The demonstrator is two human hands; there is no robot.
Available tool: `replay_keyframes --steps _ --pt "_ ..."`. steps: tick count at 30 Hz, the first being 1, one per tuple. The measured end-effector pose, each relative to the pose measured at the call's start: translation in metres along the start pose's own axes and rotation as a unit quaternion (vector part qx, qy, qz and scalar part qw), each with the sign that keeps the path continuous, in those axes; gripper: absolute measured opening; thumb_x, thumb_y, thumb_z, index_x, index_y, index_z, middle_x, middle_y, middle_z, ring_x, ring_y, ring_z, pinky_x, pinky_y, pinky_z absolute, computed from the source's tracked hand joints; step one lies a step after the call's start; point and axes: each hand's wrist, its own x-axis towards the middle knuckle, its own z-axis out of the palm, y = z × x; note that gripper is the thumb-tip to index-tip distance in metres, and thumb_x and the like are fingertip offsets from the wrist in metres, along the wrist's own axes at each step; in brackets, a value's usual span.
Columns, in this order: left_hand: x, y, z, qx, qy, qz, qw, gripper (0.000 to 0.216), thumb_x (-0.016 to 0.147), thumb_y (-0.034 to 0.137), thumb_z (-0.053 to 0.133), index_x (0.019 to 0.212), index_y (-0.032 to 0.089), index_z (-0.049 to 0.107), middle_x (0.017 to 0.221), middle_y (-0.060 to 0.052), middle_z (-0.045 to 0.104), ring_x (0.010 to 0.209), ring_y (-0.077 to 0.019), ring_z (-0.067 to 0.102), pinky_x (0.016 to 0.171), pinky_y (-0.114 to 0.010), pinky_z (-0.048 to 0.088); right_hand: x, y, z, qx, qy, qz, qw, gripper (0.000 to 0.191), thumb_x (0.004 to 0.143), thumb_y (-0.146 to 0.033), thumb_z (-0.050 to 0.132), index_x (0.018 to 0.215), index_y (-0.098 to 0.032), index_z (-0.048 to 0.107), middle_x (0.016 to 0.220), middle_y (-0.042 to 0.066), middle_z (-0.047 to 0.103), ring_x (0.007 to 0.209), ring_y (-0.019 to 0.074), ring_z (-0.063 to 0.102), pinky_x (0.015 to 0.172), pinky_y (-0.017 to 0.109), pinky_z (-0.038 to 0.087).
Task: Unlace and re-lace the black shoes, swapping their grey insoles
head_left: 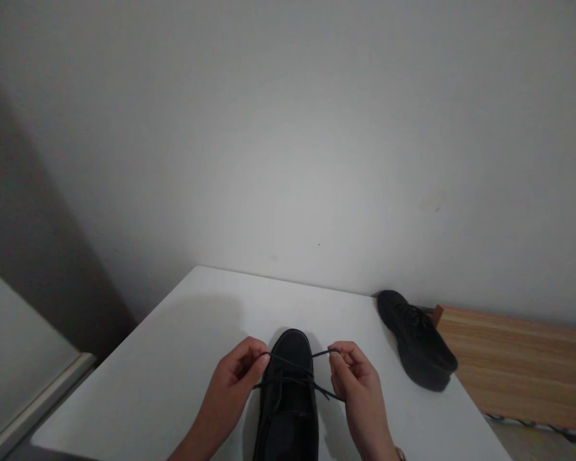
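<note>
A black lace-up shoe (290,410) stands on the white table (163,365), toe pointing away from me. My left hand (233,384) is closed in a pinch on one end of the thin black shoelace (288,366) at the shoe's left side. My right hand (358,387) pinches the other lace end at the shoe's right side. The lace stretches taut across the shoe between both hands, crossing near the eyelets. A second black shoe (417,349) lies at the table's far right edge, apart from both hands.
A plain grey wall rises right behind the table. A wooden surface (523,365) sits lower to the right of the table. At the far left is a pale ledge or frame (33,397).
</note>
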Motion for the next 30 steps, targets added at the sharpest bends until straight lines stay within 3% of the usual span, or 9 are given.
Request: replay_keyframes --steps 5,10,15,20,24,27,30 --pt "-0.002 0.001 -0.008 0.153 -0.006 0.069 0.986 0.022 0.092 0.038 0.057 0.084 0.021 0.069 0.077 -0.002 0.067 0.071 -0.0169 0.060 0.064 -0.025 0.043 0.000 -0.007 -0.010 -0.120 0.045 -0.086 0.988 0.034 0.072 -0.049 0.075 0.083 -0.017 0.069 0.064 0.000 0.058 0.060 0.0137 0.050 0.054 0.024 0.040" --pt "-0.001 0.002 -0.021 0.286 0.010 0.129 0.950 0.020 0.092 0.039 0.061 0.082 0.024 0.071 0.074 0.000 0.070 0.060 -0.0149 0.059 0.058 -0.023 0.041 0.000 -0.006 -0.018 -0.127 0.074 -0.097 0.984 0.029 0.074 -0.045 0.071 0.086 -0.019 0.068 0.075 0.002 0.064 0.067 0.0158 0.053 0.060 0.026 0.043" --pt "-0.001 0.003 -0.035 0.381 0.035 0.147 0.912 0.029 0.089 0.047 0.065 0.071 0.024 0.067 0.059 0.002 0.063 0.050 -0.0139 0.057 0.054 -0.023 0.037 -0.004 -0.007 -0.024 -0.115 0.055 -0.060 0.990 0.036 0.080 -0.055 0.066 0.087 -0.019 0.065 0.053 -0.007 0.039 0.048 0.0100 0.031 0.045 0.022 0.025" --pt "-0.006 0.007 -0.038 0.462 0.073 0.209 0.859 0.036 0.089 0.052 0.065 0.066 0.024 0.066 0.059 0.002 0.065 0.048 -0.0136 0.057 0.053 -0.024 0.032 -0.008 -0.012 -0.029 -0.230 0.106 -0.143 0.957 0.036 0.080 -0.055 0.066 0.079 -0.019 0.067 0.069 0.003 0.061 0.063 0.0166 0.052 0.054 0.026 0.039" --pt "-0.008 0.011 -0.039 0.499 0.113 0.238 0.826 0.036 0.088 0.052 0.066 0.066 0.024 0.067 0.058 0.000 0.065 0.051 -0.0156 0.058 0.053 -0.026 0.031 -0.012 -0.013 -0.035 -0.317 0.140 -0.197 0.917 0.036 0.085 -0.055 0.063 0.079 -0.020 0.067 0.070 0.004 0.066 0.063 0.0180 0.057 0.060 0.027 0.043" --pt "-0.006 0.015 -0.043 0.462 0.116 0.223 0.851 0.035 0.089 0.050 0.065 0.067 0.023 0.068 0.056 0.000 0.064 0.051 -0.0157 0.059 0.054 -0.025 0.033 -0.014 -0.014 -0.040 -0.346 0.166 -0.220 0.897 0.034 0.085 -0.055 0.064 0.081 -0.020 0.068 0.067 0.003 0.065 0.057 0.0164 0.055 0.058 0.027 0.043" --pt "-0.007 0.020 -0.048 0.380 0.052 0.200 0.902 0.033 0.088 0.046 0.067 0.065 0.022 0.067 0.055 0.001 0.062 0.046 -0.0131 0.055 0.051 -0.024 0.035 -0.016 -0.019 -0.041 -0.327 0.140 -0.205 0.912 0.034 0.085 -0.054 0.064 0.080 -0.021 0.068 0.069 0.003 0.066 0.057 0.0164 0.055 0.055 0.026 0.043"
